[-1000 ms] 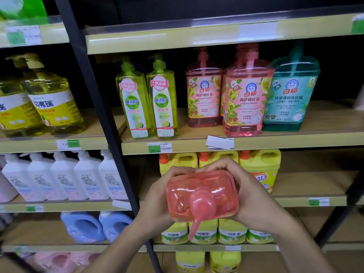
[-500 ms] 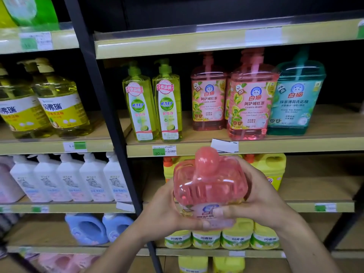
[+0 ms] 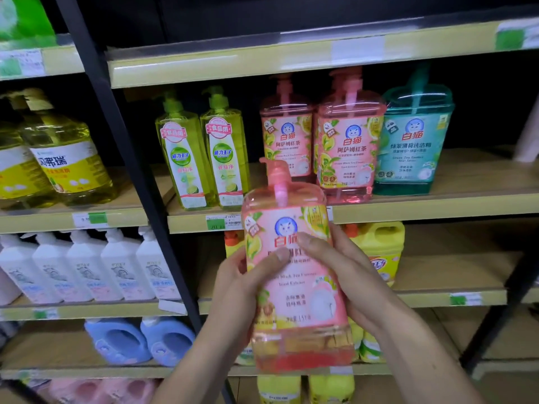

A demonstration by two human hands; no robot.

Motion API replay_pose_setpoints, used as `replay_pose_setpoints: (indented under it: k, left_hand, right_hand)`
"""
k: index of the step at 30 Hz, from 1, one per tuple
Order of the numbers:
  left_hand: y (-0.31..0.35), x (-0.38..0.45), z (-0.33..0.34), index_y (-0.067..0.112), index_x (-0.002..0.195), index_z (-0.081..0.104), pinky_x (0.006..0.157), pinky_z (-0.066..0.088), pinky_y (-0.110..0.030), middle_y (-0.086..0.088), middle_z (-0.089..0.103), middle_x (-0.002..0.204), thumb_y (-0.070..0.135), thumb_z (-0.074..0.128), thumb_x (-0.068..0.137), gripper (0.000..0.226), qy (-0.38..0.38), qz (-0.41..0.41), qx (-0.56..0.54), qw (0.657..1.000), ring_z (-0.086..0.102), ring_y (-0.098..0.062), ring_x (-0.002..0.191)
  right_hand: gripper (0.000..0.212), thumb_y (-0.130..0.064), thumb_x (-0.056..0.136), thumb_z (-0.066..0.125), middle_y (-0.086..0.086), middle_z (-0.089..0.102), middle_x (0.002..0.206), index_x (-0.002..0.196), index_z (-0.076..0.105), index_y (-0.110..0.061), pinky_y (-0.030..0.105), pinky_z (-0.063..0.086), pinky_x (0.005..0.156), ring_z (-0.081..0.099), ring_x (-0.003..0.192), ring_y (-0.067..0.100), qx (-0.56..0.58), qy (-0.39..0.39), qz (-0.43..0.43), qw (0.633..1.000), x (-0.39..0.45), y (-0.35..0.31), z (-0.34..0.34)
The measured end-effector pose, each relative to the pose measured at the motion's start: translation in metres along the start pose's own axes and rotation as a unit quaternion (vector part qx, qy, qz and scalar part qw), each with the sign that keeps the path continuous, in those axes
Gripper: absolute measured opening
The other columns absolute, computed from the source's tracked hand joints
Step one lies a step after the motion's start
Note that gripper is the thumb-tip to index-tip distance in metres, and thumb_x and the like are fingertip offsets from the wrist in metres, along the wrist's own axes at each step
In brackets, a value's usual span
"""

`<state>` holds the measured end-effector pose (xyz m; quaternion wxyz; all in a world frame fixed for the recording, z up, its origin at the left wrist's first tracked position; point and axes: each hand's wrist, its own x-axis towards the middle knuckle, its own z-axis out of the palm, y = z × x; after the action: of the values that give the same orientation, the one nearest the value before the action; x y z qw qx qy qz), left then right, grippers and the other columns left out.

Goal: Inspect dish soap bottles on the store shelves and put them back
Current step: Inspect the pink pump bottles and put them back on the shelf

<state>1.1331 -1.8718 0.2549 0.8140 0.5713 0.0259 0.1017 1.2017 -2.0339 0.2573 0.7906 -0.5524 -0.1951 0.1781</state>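
Both hands, left hand [image 3: 233,275] and right hand [image 3: 347,275], grip the upright pink dish soap bottle [image 3: 294,287]; label inspection probably done, next lift it onto the shelf [image 3: 437,204] above the hands.

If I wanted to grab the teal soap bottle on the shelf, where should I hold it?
Hold the teal bottle by its wide flat body, coming straight from the front, fingers on its right side, thumb on the front. It stands upright at the shelf edge, its left side is close against a pink bottle, and the thin pump on top is probably poor to lift by.

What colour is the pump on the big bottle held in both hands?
Pink, like the clear pink soap bottle beneath it; the pump shows best in the head view.
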Motion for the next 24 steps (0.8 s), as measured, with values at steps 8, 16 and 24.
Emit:
replay_pose_setpoints:
  k: [8,16,24]
  left_hand:
    - [0.031,0.027,0.026,0.007,0.129,0.075,0.099,0.062,-0.055,-0.022,0.078,0.123,0.035,0.078,0.092,0.046,0.004,-0.078,-0.005,0.997,0.076,-0.043,0.114]
    - [0.047,0.041,0.046,0.018,0.097,0.089,0.079,0.067,-0.041,-0.015,0.082,0.117,0.038,0.056,0.109,0.041,0.014,-0.075,-0.018,0.997,0.082,-0.027,0.098]
    - [0.050,0.041,0.053,0.007,0.114,0.083,0.071,0.067,-0.039,-0.017,0.082,0.114,0.051,0.050,0.110,0.055,0.085,-0.108,0.030,0.990,0.082,-0.031,0.095]
  right_hand:
    - [0.043,-0.046,0.081,0.087,0.010,0.083,0.112,0.114,0.083,-0.019,0.056,0.065,0.088,0.081,0.103,0.032,-0.032,-0.002,0.072,0.997,0.016,-0.028,-0.010]
    - [0.036,-0.028,0.095,0.074,0.019,0.077,0.125,0.127,0.075,-0.015,0.060,0.055,0.106,0.071,0.122,0.042,0.096,-0.068,0.123,0.986,0.050,-0.040,-0.017]
    - [0.041,-0.031,0.094,0.072,0.017,0.077,0.126,0.132,0.073,-0.014,0.056,0.061,0.097,0.075,0.113,0.040,0.200,-0.106,0.119,0.967,0.054,-0.020,-0.026]
